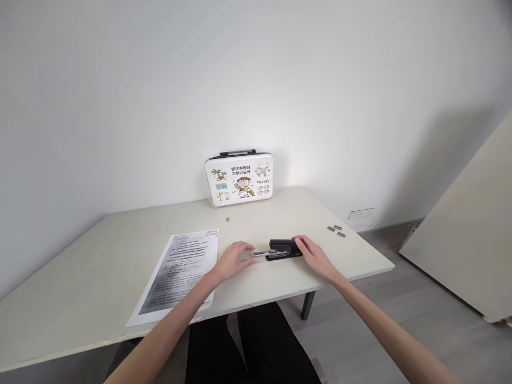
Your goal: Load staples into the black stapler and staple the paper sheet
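Stapler: the black plastic stapler [282,248] lies flat on the cream-white counter [100,256], right of centre, with its silver staple rail [261,254] poking out leftward.
Right hand: the right hand [314,255] clamps the stapler's rear end, fingers pressed together over it.
Left hand: the left hand [234,260] sits at the rail's tip, fingers loosely spread (contact too small to call).
Nearby: printed white paper sheet [180,269] just left; grey staple strips [336,231] well apart, far right.
Risk: a sprung rail could snap onto a fingertip, or the stapler could skid if the right hand's hold slackens.
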`<action>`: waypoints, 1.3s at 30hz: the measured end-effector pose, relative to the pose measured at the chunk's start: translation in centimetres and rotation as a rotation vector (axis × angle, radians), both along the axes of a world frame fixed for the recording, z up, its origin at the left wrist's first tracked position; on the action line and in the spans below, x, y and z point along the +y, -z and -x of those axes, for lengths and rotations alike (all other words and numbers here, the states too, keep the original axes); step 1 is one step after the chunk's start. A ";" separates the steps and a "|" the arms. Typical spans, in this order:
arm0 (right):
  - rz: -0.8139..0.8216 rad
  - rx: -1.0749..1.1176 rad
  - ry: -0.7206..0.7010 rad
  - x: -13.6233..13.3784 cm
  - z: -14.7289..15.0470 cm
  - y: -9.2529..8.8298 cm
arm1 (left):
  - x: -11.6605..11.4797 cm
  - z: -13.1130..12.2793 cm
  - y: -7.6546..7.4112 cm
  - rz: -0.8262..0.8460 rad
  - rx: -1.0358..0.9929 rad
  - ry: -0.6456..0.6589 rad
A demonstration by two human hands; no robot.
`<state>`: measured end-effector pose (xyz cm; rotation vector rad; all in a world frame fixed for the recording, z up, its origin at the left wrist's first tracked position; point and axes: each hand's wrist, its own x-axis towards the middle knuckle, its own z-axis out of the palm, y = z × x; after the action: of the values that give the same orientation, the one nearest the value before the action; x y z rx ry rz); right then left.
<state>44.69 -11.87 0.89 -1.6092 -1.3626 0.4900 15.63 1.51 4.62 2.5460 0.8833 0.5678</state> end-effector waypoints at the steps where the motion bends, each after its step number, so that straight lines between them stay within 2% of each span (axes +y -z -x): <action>1: -0.001 0.001 -0.001 0.0 0.0 0.0 | 0.8 0.1 -0.2 -0.002 0.006 -0.021; 3: -0.002 0.004 -0.001 0.0 0.0 0.0 | 3.0 -0.1 -0.7 -0.028 0.012 -0.103; 6: 0.000 0.005 0.004 -0.1 0.0 -0.2 | 7.1 -0.8 -1.3 -0.114 0.032 -0.294; 9: 0.002 0.004 0.007 0.0 0.1 -0.4 | 10.7 -1.9 -1.5 -0.160 0.101 -0.444; 13: -0.010 0.011 0.004 0.1 0.0 -0.6 | 13.0 -3.4 -1.0 -0.133 0.219 -0.486; 18: -0.005 0.024 -0.005 0.2 -0.2 -0.7 | 12.8 -3.8 -0.3 -0.098 0.301 -0.419; 23: -0.008 0.041 -0.008 0.1 -0.3 -0.6 | 11.7 -3.5 -0.5 -0.123 0.294 -0.374; 29: -0.014 0.038 -0.002 0.1 -0.2 -0.6 | 11.1 -3.8 -0.3 -0.133 0.199 -0.414; 35: -0.027 0.019 0.006 0.1 0.0 -0.8 | 10.8 -5.6 0.4 -0.126 0.160 -0.484; 39: -0.038 0.009 0.000 0.1 0.1 -0.9 | 9.6 -6.2 0.1 -0.116 0.095 -0.447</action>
<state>44.63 -11.73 1.80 -1.5744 -1.3573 0.4679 21.86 11.12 4.50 2.4977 1.5120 0.6440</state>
